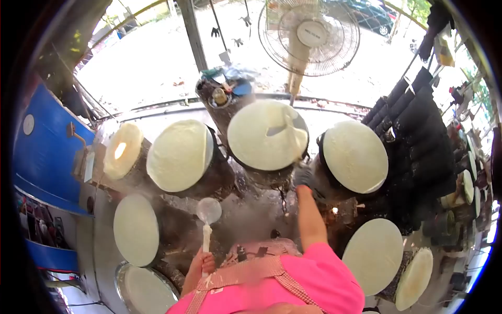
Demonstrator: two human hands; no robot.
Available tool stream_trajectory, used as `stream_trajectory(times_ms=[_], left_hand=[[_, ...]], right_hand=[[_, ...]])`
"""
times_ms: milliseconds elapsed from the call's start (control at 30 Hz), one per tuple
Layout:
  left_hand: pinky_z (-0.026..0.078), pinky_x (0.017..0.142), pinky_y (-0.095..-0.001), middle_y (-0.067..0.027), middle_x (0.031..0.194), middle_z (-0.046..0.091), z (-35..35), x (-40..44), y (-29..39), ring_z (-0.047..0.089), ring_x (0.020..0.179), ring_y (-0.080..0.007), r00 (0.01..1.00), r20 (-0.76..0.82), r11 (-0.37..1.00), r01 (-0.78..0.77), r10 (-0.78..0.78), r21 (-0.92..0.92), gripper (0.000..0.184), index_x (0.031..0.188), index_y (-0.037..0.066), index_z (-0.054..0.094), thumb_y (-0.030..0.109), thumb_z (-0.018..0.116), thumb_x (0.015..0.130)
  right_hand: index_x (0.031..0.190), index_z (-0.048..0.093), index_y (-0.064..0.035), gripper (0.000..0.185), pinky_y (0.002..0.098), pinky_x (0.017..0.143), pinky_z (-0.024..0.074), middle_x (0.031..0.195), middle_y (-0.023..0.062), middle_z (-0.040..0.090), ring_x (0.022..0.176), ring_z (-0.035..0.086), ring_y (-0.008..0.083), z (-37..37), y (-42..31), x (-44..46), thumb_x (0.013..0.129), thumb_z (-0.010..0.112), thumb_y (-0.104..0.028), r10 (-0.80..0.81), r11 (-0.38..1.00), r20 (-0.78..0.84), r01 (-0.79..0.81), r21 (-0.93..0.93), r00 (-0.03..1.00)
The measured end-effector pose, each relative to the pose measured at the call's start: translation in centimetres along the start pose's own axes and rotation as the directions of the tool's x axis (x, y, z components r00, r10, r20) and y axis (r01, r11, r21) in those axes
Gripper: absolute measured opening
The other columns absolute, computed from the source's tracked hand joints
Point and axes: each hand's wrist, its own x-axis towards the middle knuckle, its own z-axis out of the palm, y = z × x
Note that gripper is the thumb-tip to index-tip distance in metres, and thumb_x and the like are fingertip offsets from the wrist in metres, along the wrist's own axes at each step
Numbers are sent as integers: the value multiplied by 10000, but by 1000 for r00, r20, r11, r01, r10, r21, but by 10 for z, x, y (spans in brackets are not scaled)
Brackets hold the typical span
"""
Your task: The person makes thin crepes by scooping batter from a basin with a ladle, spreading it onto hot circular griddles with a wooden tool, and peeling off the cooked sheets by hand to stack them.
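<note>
My left hand (205,261) is wrapped round the pale handle of a round ladle (209,211), which points up and away from my body. My right hand (303,177), in a dark glove, reaches to the near right rim of the centre pan (256,137). What its fingers hold is too small to make out. A thin pale sheet (294,133) lies folded over on the right part of that pan, with a grey patch showing beside the fold. Another pale round pan (355,157) stands just right of my right hand.
More pale round pans (180,156) stand left and right around me. A fan (312,34) is at the back, near a post-like stand (217,104) with small items on top. Blue drums (47,146) are at the left, and dark cloth-like sheets (418,141) hang at the right.
</note>
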Motion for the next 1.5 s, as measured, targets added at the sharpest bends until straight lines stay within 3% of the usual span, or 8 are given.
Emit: stream_trajectory(times_ms=[100,500,700,900,967,1067,1167,1500], left_hand=[[277,318,-208,0,539,327,26,18,1,312,367,-91,996,-51,997,68,-69,-24,530,1288,324,203,71,388,861],[256,326,-200,7,527,290,39,31,-18,286,383,-66,991,-83,930,-67,104,362,565,1273,298,209,11,393,823],[259,321,-218,32,463,311,15,39,-1,294,366,-76,976,-142,984,172,-165,38,326,537,161,312,167,447,833],[243,280,-181,28,522,302,23,6,11,270,346,-64,987,-160,999,-30,34,26,224,925,250,415,58,437,812],[245,277,-180,29,524,299,13,14,18,273,346,-63,982,-187,991,-13,-12,-130,223,918,261,414,61,430,820],[266,284,-209,27,492,309,-1,15,23,303,343,-71,989,-111,957,67,-102,-283,166,683,144,409,135,411,848],[285,319,-218,22,463,308,1,17,31,337,357,-84,989,26,948,146,-145,-284,305,569,111,366,192,396,862],[269,300,-233,11,470,310,66,93,72,294,339,-93,993,18,971,116,-114,-211,285,570,103,371,187,431,835]], right_hand=[[734,627,-141,266,367,703,429,896,48,614,840,560,165,83,69,0,781,501,-370,-311,666,77,275,-693,947],[859,611,-30,442,411,518,436,648,200,580,610,586,317,-50,-36,130,813,415,-423,-217,959,-195,246,138,956],[802,610,-68,215,373,497,458,679,82,602,538,555,249,41,13,73,781,490,-244,-634,738,-202,507,-445,746],[772,589,-137,158,310,374,379,548,24,502,461,467,124,35,66,58,821,488,-249,-690,478,89,545,-689,718],[785,590,-118,126,281,436,407,584,21,544,485,490,123,82,48,39,793,523,-225,-24,980,-29,29,198,999],[808,603,-85,131,264,498,417,610,24,582,516,511,120,113,127,88,753,580,-201,-619,785,-269,573,-236,738],[823,652,-144,299,374,624,446,787,139,619,740,599,251,-6,58,72,770,503,-398,-207,819,-71,213,533,976],[853,593,-128,248,439,579,436,680,169,581,636,565,326,-37,44,79,717,513,-320,-584,784,-98,529,-324,806]])
